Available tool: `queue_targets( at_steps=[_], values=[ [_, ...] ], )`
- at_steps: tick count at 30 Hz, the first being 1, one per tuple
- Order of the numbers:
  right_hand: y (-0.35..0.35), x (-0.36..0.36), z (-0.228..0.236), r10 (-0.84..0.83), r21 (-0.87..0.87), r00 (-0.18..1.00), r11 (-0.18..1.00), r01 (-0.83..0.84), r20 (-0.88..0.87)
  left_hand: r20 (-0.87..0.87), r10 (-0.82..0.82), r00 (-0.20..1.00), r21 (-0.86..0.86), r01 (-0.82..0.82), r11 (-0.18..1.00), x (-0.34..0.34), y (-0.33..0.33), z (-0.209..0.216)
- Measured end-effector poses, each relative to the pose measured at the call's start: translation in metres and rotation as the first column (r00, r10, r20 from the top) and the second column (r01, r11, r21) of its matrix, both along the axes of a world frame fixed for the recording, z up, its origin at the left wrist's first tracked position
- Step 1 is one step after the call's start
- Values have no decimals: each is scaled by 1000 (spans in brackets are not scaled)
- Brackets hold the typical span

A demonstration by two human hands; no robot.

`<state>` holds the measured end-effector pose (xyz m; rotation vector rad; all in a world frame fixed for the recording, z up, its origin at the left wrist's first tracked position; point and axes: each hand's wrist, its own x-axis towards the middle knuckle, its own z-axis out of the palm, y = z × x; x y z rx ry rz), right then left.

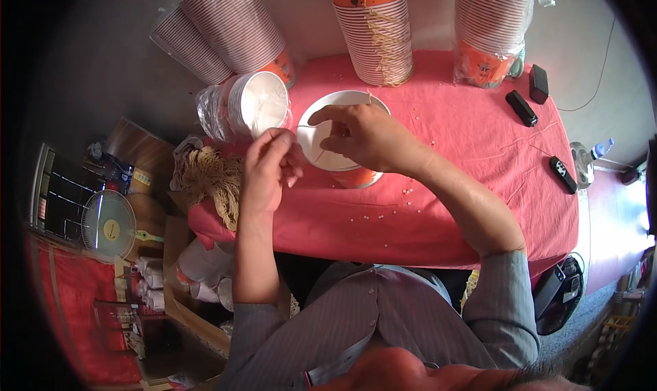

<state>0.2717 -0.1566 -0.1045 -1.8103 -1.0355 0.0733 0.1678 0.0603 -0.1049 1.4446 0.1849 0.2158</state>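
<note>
Head view: the left hand [265, 171] has thumb and finger close, whether gripping anything cannot be told. The paper tub [356, 178] stands upright on red cloth [472, 182] beneath the right hand [369, 134], thumb and forefinger parted; a dipping wrist could tip it

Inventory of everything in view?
cloth: 1, red, centre
tub: 1, white and orange, on cloth
strand: at least 1, white, tub's left rim
tub stacks: at least 4, white and orange, back
short stack: 1, white, left of tub
string bundle: 1, tan, cloth's left edge
bits: many, pale, near tub
devices: 3, black, cloth's right
bottle: 1, blue and clear, right
box: 1, brown, lower left
sleeves: 2, grey, below
left hand: 1, bare, tub's left
right hand: 1, bare, over tub
</note>
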Motion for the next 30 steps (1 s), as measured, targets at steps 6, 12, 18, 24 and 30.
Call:
queue_targets(
  at_steps=[6,12,18,24,30],
  values=[
    [0,3,-4,1,-90,970,996,22,243,34,64,997,380,-72,922,8,8,3],
    [-1,1,6,-10,46,981,999,1,196,-19,-229,973,683,180,708,13,-13,15],
    [2,6,-1,-65,118,989,992,49,136,-122,-293,948,566,309,764,8,-9,19],
    [-5,12,5,-314,127,916,948,290,251,-112,-164,980,424,196,884,14,-3,17],
    [-4,0,-2,-89,-97,957,988,120,277,-76,-110,991,301,128,945,19,3,9]
  ],
)
